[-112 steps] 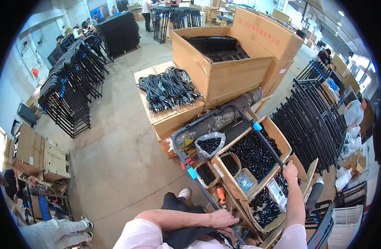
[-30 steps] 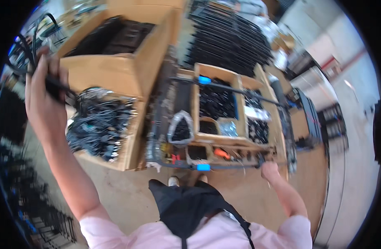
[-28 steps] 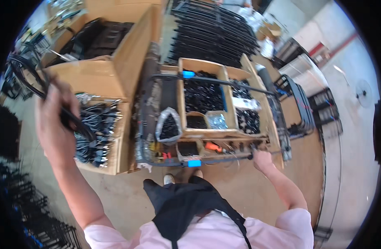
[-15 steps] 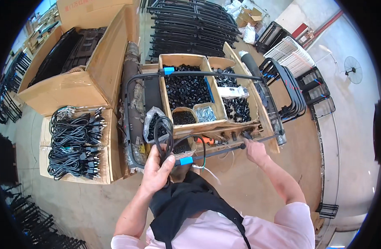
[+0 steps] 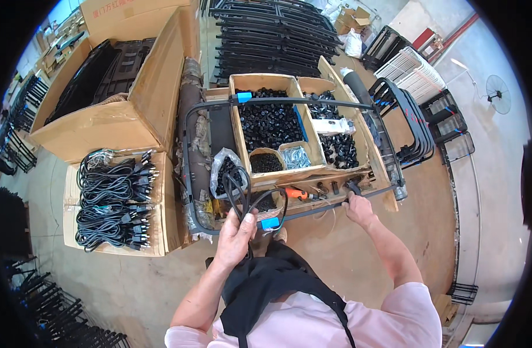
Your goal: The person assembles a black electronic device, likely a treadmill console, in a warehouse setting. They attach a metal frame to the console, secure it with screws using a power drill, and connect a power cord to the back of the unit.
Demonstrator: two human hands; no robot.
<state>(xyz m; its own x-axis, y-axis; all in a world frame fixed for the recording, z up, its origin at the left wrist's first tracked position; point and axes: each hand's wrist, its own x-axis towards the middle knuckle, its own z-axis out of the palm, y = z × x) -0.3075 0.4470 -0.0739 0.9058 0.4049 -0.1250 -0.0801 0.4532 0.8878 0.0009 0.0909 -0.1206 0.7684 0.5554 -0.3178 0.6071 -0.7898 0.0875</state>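
Observation:
In my left hand [image 5: 237,238] is a looped black cable [image 5: 241,185], pinched between thumb and fingers near the close left corner of a black tube frame [image 5: 318,211]. One bend of the cable crosses the frame's near bar by a blue wrap [image 5: 270,223]. My right hand [image 5: 360,211] is at the right part of the same bar, fingers curled down. A dark tool-like piece [image 5: 352,186] lies just beyond its fingertips; what the fingers hold, if anything, is hidden. An orange-handled tool [image 5: 296,193] lies in the near tray between my hands.
Inside the frame stands a wooden parts box [image 5: 235,130] with black fittings [image 5: 269,124] and screws [image 5: 295,156]. Coiled cables [image 5: 112,197] fill a carton on the left, behind it a large carton [image 5: 97,127]. Stacked black frames [image 5: 271,40] stand at the back, more frames [image 5: 405,116] right.
The whole scene has shifted slightly rightward in view. My left hand still holds the cable, and the cable's pale loose end has dropped out of sight. My right hand stays by the bar.

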